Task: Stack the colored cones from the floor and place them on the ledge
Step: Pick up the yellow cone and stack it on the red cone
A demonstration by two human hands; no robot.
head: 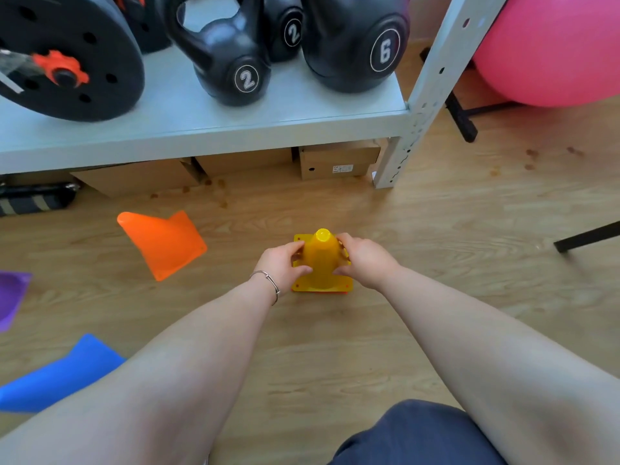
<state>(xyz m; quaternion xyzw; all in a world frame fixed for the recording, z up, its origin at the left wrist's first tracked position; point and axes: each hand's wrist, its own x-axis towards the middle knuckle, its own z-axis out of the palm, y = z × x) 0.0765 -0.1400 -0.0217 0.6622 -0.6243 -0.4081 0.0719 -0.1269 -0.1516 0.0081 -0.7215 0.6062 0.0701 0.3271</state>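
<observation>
A yellow cone (321, 260) stands upright on the wooden floor, with a thin red-orange edge of another cone showing under its base. My left hand (283, 265) grips its left side and my right hand (364, 260) grips its right side. An orange cone (164, 243) lies tipped on its side to the left. A purple cone (11, 297) is cut off by the left edge of the view. A blue cone (57, 374) lies on its side at the lower left. The grey metal ledge (201, 135) runs across above the cones.
On the ledge stand black kettlebells (231, 62) and a weight plate (67, 58). Cardboard boxes (339, 161) sit beneath it. The shelf's upright post (422, 102) is at the right, a pink exercise ball (550, 48) beyond it, and a black leg (587, 236) on the floor.
</observation>
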